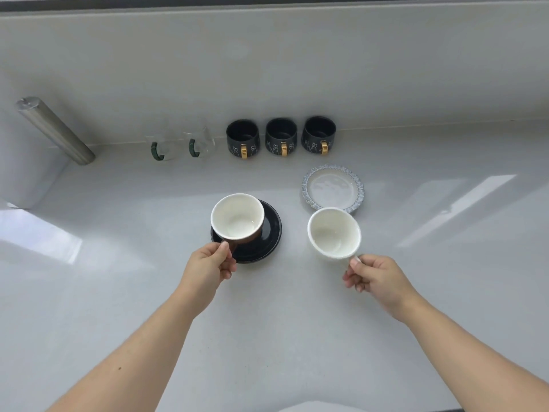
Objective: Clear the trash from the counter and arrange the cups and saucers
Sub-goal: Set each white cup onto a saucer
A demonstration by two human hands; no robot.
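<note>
Cups gripped by handles: left hand [208, 267] brown cup [237, 217], right hand [377, 278] white cup [334, 233]. Lower each centred onto, probably, matching saucers.

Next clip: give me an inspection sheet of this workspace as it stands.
Surface: white counter, glossy, with light reflections.
Job's things: brown cup over black saucer; white cup near blue-rimmed saucer; three dark mugs and two glass mugs in a row at the back.
Clutter: no trash seen.
Grippers: left hand holds the brown cup's handle; right hand holds the white cup's handle.
Cables: nothing seen.
Surroundings: metal cylinder back left, white wall behind.
</note>
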